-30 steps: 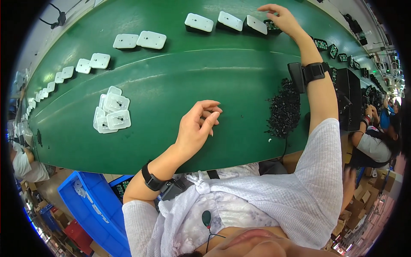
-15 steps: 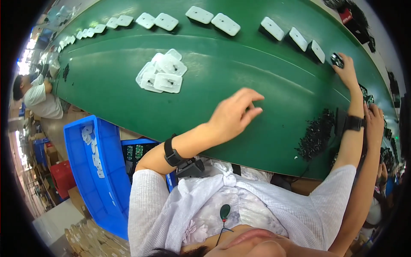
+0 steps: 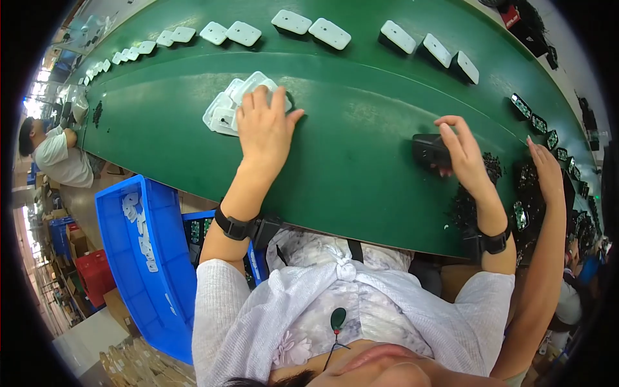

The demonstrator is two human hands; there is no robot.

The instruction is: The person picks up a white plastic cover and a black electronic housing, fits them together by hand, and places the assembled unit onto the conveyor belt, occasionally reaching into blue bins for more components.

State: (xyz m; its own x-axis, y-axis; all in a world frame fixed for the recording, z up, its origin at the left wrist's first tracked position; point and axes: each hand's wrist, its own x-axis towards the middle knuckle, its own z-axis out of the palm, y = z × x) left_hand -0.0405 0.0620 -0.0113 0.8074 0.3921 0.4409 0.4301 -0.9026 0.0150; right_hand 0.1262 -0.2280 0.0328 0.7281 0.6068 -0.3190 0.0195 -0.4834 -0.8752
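Observation:
My left hand [image 3: 263,132] lies over a loose pile of white plastic covers [image 3: 222,106]. Its fingers stretch across the top ones and the thumb stands apart at the side. A dark bit shows just beyond the fingers. Toward the right, my right hand [image 3: 467,161] grips a black box-shaped plastic housing [image 3: 427,149] above the green table. The housing's inside does not show from here. A heap of small black parts [image 3: 459,209] lies beside my right forearm, partly covered by it.
White-topped black units [image 3: 330,33] line the far side of the green table [image 3: 361,206]. Open housings with circuit boards [image 3: 521,106] stand at the right, near another person's hand [image 3: 548,171]. A blue bin [image 3: 167,258] with white pieces stands at left; another person [image 3: 61,151] sits farther off.
My left hand has moved left and away from me onto the white covers. My right hand has brought the black housing from the far right toward the table's middle. The white-topped units have shifted slightly left.

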